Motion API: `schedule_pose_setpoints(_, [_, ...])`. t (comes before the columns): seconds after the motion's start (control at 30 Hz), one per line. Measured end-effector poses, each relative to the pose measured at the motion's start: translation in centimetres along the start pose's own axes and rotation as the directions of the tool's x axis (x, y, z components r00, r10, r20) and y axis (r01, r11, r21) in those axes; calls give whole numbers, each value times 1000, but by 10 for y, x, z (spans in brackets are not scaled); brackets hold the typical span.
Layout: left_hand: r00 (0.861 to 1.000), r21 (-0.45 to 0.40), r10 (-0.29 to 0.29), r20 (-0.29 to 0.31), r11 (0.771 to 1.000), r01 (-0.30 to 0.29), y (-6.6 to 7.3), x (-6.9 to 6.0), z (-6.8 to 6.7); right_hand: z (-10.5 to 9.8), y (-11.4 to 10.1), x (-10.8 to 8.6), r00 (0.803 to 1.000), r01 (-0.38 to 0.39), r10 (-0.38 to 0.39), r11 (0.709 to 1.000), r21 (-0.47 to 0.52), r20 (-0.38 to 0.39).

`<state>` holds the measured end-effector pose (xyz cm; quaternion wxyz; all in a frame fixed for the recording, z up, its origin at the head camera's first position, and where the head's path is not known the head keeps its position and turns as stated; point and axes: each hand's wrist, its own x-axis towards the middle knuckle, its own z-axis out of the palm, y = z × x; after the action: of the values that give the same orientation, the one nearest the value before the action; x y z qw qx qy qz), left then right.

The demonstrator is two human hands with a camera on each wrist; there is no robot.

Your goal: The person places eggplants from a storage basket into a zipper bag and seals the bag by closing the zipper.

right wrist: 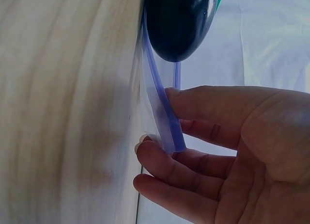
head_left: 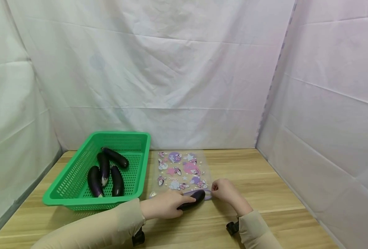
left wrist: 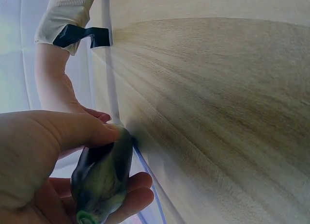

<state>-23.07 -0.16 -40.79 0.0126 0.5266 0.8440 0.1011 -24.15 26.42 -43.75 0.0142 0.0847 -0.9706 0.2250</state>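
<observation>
A dark purple eggplant (head_left: 198, 197) is gripped near its stem end by my left hand (head_left: 166, 204), thumb on one side and fingers on the other, as the left wrist view shows with the eggplant's green tip (left wrist: 87, 217). Its rounded end is at the mouth of a clear zip bag (head_left: 184, 169) printed with pink and purple cartoon figures, lying flat on the table. At the mouth's right corner, my right hand (head_left: 228, 194) pinches the purple zip edge (right wrist: 167, 117) between thumb and fingers. In the right wrist view the mouth stands parted beneath the eggplant.
A green perforated basket (head_left: 146, 162) stands on the left of the wooden table (head_left: 239, 169), with several eggplants (head_left: 104, 169) inside. White cloth (head_left: 159, 76) hangs behind the table and along both sides. A black wrist mount (head_left: 232, 228) sits under the right cuff.
</observation>
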Motion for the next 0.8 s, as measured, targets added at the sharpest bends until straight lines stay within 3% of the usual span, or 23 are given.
schedule_pose_setpoints(0.8, [1000, -80, -23, -9, 997, 22, -8, 7, 9, -2, -1, -1, 995, 86, -87, 996, -20, -41])
